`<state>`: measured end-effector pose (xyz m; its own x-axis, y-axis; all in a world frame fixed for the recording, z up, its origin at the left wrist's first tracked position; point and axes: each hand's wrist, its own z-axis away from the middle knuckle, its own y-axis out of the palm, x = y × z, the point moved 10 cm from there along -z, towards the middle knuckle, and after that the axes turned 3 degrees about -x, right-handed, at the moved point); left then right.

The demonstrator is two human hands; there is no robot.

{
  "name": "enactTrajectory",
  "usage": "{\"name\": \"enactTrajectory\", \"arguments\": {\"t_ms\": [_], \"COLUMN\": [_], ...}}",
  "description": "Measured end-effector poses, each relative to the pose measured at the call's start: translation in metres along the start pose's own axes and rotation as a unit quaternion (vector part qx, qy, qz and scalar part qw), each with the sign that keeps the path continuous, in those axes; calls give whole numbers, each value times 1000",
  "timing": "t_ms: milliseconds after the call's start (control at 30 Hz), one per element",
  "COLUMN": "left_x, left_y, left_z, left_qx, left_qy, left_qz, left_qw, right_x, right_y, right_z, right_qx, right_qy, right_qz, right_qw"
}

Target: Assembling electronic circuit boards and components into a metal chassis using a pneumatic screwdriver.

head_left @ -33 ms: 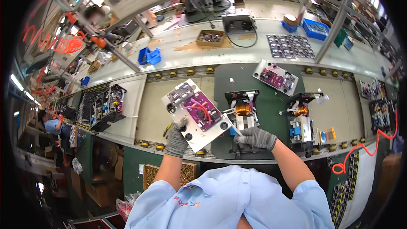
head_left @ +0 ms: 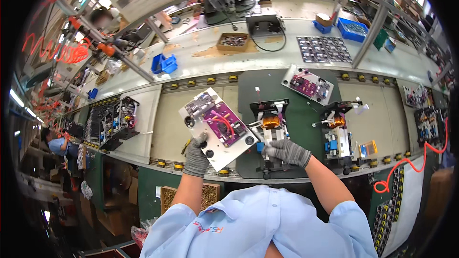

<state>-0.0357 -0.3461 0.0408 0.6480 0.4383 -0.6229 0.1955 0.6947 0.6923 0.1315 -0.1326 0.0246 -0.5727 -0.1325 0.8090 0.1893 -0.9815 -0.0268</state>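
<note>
My left hand (head_left: 195, 156), in a grey striped glove, grips the lower left edge of a white metal plate (head_left: 221, 156). A purple circuit board (head_left: 224, 123) with red wires and black round parts sits on that plate, which is held tilted. My gloved right hand (head_left: 288, 153) has its fingers curled over the near part of an open electronic assembly (head_left: 276, 136) with a copper coil (head_left: 271, 122). What those fingers hold, if anything, is hidden. White cables (head_left: 256, 120) run between the coil and the plate's right corner.
A second coil assembly (head_left: 336, 136) stands to the right, and another plate with a purple board (head_left: 307, 85) lies behind. Both rest on a green mat (head_left: 306, 114). At the back are a blue bin (head_left: 164, 63), a cardboard box (head_left: 233, 41) and a sheet of small boards (head_left: 325, 50).
The right hand has shifted slightly left, and the white cable seen at its fingertips before no longer shows there. The left hand still holds the plate. The whole view has shifted slightly.
</note>
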Motion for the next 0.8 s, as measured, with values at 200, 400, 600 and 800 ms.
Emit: {"name": "enactTrajectory", "arguments": {"t_ms": [200,400,600,800], "left_x": [2,9,12,30], "left_y": [32,45,68,59], "left_z": [-23,-38,-40,-50], "left_qx": [32,42,56,57], "left_qy": [3,-15,-37,-53], "left_qz": [6,5,3,-33], "left_qw": [999,999,998,996], "right_x": [36,46,53,69], "right_y": [-43,-47,-51,-46], "right_z": [15,25,27,25], "right_qx": [-146,-180,-223,-249], "right_qy": [-222,-265,-228,-283], "right_qz": [-157,-257,-201,-153], "right_qw": [951,912,926,914]}}
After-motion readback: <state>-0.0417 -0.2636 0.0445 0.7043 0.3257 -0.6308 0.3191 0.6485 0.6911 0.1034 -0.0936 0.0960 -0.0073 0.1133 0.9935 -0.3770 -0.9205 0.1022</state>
